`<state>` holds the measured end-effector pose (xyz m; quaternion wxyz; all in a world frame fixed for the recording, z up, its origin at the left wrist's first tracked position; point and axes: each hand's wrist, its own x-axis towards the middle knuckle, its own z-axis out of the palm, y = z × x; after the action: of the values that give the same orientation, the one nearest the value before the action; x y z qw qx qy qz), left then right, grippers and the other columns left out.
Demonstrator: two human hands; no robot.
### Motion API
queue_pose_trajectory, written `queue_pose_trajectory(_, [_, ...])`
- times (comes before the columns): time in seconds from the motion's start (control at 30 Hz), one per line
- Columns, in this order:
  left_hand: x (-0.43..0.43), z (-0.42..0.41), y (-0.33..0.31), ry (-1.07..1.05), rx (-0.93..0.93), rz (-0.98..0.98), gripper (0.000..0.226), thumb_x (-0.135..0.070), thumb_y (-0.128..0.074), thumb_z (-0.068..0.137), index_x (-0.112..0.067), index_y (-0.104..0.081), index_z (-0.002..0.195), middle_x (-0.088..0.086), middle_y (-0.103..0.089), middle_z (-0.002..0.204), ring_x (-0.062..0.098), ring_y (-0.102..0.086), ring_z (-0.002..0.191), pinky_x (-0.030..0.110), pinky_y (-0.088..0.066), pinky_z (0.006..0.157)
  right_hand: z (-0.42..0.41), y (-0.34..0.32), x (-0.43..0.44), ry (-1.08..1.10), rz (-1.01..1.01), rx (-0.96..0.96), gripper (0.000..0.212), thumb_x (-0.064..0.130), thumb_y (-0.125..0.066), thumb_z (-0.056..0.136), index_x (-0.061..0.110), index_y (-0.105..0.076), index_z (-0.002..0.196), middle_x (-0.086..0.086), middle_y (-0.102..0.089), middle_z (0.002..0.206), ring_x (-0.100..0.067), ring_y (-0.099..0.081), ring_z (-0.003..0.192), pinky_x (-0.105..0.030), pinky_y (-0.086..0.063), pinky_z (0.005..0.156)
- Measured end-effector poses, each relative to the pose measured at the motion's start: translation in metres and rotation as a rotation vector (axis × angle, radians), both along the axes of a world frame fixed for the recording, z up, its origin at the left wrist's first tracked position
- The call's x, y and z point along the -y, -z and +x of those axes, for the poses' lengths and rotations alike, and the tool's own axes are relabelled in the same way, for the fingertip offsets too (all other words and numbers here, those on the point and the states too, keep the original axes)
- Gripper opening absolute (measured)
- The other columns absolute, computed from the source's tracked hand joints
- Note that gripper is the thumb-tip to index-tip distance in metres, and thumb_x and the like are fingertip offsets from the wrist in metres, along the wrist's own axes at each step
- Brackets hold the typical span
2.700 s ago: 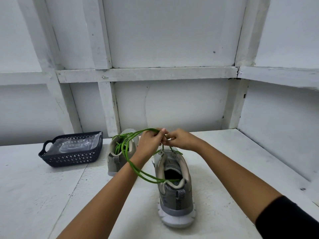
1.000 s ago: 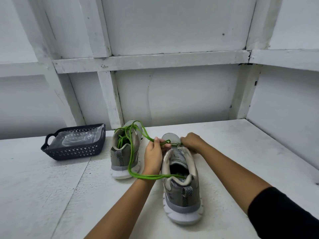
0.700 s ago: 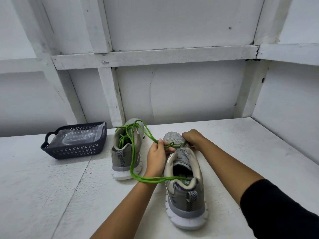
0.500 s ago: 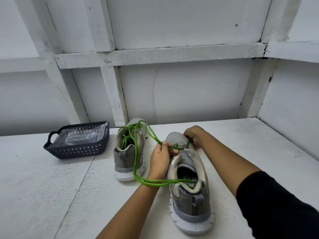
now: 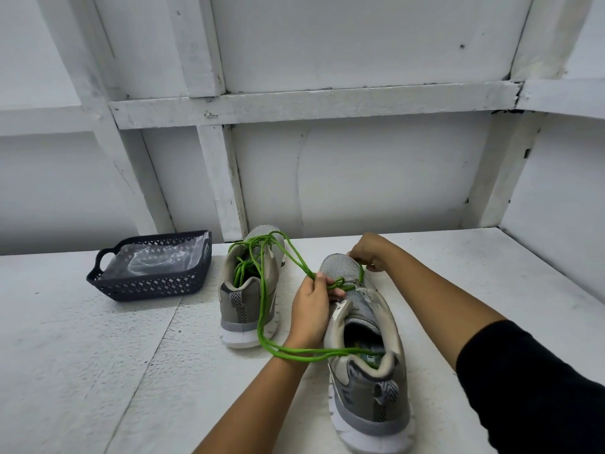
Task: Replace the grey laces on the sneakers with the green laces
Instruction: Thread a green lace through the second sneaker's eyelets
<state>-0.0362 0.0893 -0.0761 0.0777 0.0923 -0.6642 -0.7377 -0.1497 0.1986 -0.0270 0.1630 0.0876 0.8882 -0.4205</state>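
Observation:
Two grey sneakers stand on the white table, heels toward me. The near right sneaker has a green lace at its lowest eyelets. My left hand grips the lace beside the tongue. At the toe's right side my right hand pinches the lace's other end. The long slack loops over my left wrist, across the shoe's opening and up over the left sneaker. More green lace lies inside that left sneaker.
A dark perforated basket with a clear plastic bag in it sits at the left back of the table. White panelled walls close off the back and the right side.
Both hands have come down from above the shoe to its toe end and have drawn apart, my right hand to the toe's right side. The view has shifted a little.

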Motion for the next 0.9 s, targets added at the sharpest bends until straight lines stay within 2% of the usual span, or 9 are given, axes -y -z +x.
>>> queue_pose_trajectory(0.1, [0.000, 0.001, -0.001, 0.003, 0.001, -0.019, 0.031, -0.022, -0.034, 0.103, -0.012, -0.052, 0.080, 0.003, -0.064, 0.063, 0.019, -0.059, 0.064, 0.045, -0.050, 0.082, 0.006, -0.003, 0.010, -0.071, -0.125, -0.178, 0.011, 0.009, -0.059, 0.090, 0.002, -0.062, 0.082, -0.007, -0.049, 0.074, -0.011, -0.042, 0.064, -0.024, -0.034, 0.055])
queue_pose_trajectory(0.17, [0.000, 0.002, -0.004, 0.005, 0.009, -0.021, 0.031, -0.023, -0.034, 0.103, -0.011, -0.052, 0.080, 0.004, -0.064, 0.065, 0.019, -0.059, 0.064, 0.045, -0.050, 0.082, 0.011, -0.010, 0.018, -0.180, -0.142, -0.322, 0.020, 0.013, -0.058, 0.092, -0.002, -0.068, 0.100, -0.010, -0.059, 0.088, -0.014, -0.050, 0.078, -0.024, -0.037, 0.062])
queue_pose_trajectory(0.37, [0.002, 0.004, -0.007, 0.007, 0.009, -0.074, 0.031, -0.025, -0.034, 0.102, -0.013, -0.052, 0.081, 0.005, -0.065, 0.068, 0.020, -0.060, 0.067, 0.044, -0.050, 0.083, 0.034, -0.025, 0.023, -0.492, -0.030, -0.419, 0.020, 0.017, -0.059, 0.092, 0.004, -0.072, 0.097, -0.008, -0.070, 0.103, -0.012, -0.058, 0.095, -0.024, -0.042, 0.083])
queue_pose_trajectory(0.5, [0.003, 0.006, -0.005, 0.003, -0.022, -0.104, 0.028, -0.027, -0.039, 0.101, -0.019, -0.058, 0.083, 0.004, -0.065, 0.068, 0.022, -0.061, 0.071, 0.046, -0.051, 0.081, 0.050, -0.028, 0.002, -0.531, 0.131, -0.432, 0.017, 0.018, -0.062, 0.089, 0.006, -0.073, 0.093, 0.002, -0.067, 0.080, -0.006, -0.055, 0.074, -0.019, -0.039, 0.063])
queue_pose_trajectory(0.57, [0.003, 0.008, -0.009, 0.022, -0.070, -0.138, 0.025, -0.028, -0.041, 0.101, -0.020, -0.064, 0.098, 0.001, -0.067, 0.078, 0.017, -0.061, 0.076, 0.034, -0.050, 0.076, 0.057, -0.025, -0.009, -0.522, 0.194, -0.446, 0.015, 0.018, -0.063, 0.088, 0.008, -0.074, 0.092, 0.001, -0.068, 0.079, -0.007, -0.055, 0.072, -0.020, -0.040, 0.062])
queue_pose_trajectory(0.63, [0.004, 0.007, -0.015, 0.058, -0.146, -0.282, 0.030, -0.026, -0.041, 0.101, -0.017, -0.061, 0.123, -0.004, -0.063, 0.097, 0.013, -0.059, 0.088, 0.020, -0.046, 0.075, 0.066, -0.021, -0.015, -0.516, 0.294, -0.445, 0.021, 0.020, -0.059, 0.088, 0.021, -0.073, 0.104, 0.006, -0.068, 0.089, -0.008, -0.055, 0.083, -0.025, -0.044, 0.075])
queue_pose_trajectory(0.73, [0.005, 0.002, -0.021, 0.047, -0.213, -0.473, 0.035, -0.027, -0.043, 0.100, -0.033, -0.044, 0.135, 0.003, -0.044, 0.091, 0.020, -0.048, 0.096, 0.029, -0.037, 0.097, 0.073, -0.018, -0.016, -0.536, 0.383, -0.493, 0.042, 0.016, -0.049, 0.087, 0.042, -0.063, 0.116, 0.015, -0.057, 0.080, -0.012, -0.050, 0.087, -0.036, -0.042, 0.086])
queue_pose_trajectory(0.8, [0.006, -0.001, -0.025, 0.024, -0.222, -0.525, 0.035, -0.029, -0.045, 0.099, -0.046, -0.036, 0.127, 0.004, -0.035, 0.092, 0.021, -0.041, 0.104, 0.032, -0.032, 0.106, 0.075, -0.021, -0.016, -0.568, 0.318, -0.499, 0.043, 0.015, -0.048, 0.085, 0.051, -0.066, 0.101, 0.013, -0.053, 0.070, -0.013, -0.050, 0.079, -0.040, -0.045, 0.084])
queue_pose_trajectory(0.9, [0.009, -0.003, -0.035, 0.021, -0.213, -0.587, 0.034, -0.032, -0.045, 0.098, -0.048, -0.034, 0.126, 0.001, -0.030, 0.095, 0.024, -0.038, 0.111, 0.033, -0.028, 0.109, 0.082, -0.027, -0.014, -0.590, 0.260, -0.493, 0.043, 0.030, -0.058, 0.087, 0.057, -0.058, 0.053, 0.014, -0.053, 0.060, -0.008, -0.044, 0.064, -0.038, -0.036, 0.075])
